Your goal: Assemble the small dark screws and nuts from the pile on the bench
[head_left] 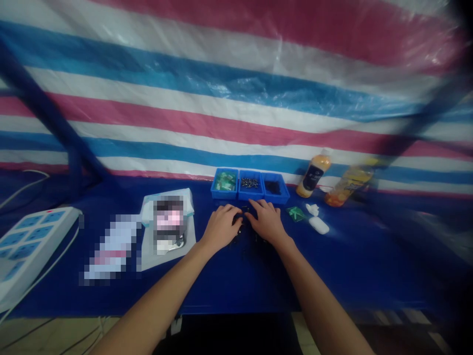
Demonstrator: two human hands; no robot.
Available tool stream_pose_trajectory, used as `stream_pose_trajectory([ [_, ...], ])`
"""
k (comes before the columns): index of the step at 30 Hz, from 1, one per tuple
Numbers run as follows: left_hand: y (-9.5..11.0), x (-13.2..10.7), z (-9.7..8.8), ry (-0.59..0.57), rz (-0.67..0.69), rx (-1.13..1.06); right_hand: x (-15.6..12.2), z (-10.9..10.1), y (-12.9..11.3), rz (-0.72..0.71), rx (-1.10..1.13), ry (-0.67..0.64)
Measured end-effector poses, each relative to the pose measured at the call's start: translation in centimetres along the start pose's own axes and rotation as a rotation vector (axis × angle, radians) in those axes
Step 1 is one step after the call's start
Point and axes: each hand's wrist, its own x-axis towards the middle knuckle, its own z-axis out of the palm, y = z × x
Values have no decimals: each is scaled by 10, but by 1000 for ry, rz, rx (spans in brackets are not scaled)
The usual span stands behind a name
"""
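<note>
Two bare forearms (158, 296) reach across a blue-covered desk (343, 276). Left hand (221, 228) and right hand (268, 222) lie palm down with curved fingers, touching or just over a loose scatter of small dark parts (246, 244); whether either pinches one cannot be told. Just ahead sit three blue trays (251, 198) side by side, holding green packets (224, 182), metal pieces (250, 183) and black bits (274, 187). Right of them lie one green sachet (295, 213) and two bottles (314, 173).
</note>
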Motion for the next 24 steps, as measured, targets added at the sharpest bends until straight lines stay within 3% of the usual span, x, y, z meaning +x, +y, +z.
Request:
stream_pose_trajectory([
  [6,-1,-1,4,-10,-5,28,8,6,-5,-138,-162,-94],
  [16,4,-4,2,-92,38,4,3,4,-5,-140,-37,-141],
  [24,6,-2,0,-60,10,-47,-3,4,-3,-115,111,-21],
])
